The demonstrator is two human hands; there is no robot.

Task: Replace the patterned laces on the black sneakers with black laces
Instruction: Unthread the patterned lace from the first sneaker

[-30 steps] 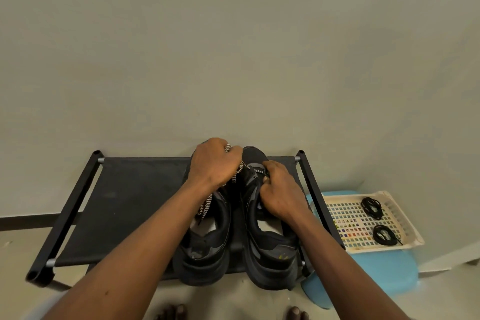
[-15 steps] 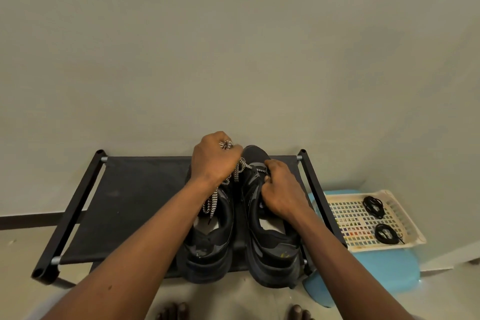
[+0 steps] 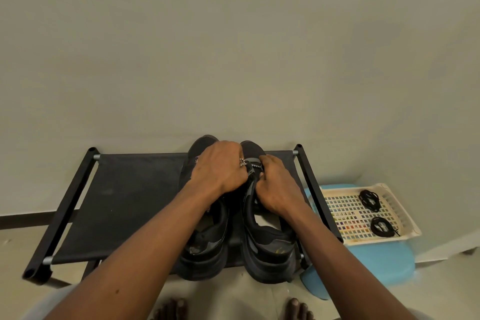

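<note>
Grips patterned lace (image 3: 243, 162) in curled left hand (image 3: 219, 166), above left sneaker (image 3: 205, 244). Pinches same lace with curled right hand (image 3: 276, 187) at eyelets of right sneaker (image 3: 270, 245). Has both sneakers side by side on rack (image 3: 124, 195), toes to wall. Has black laces (image 3: 370, 199) coiled in basket (image 3: 404, 215), right of rack.
</note>
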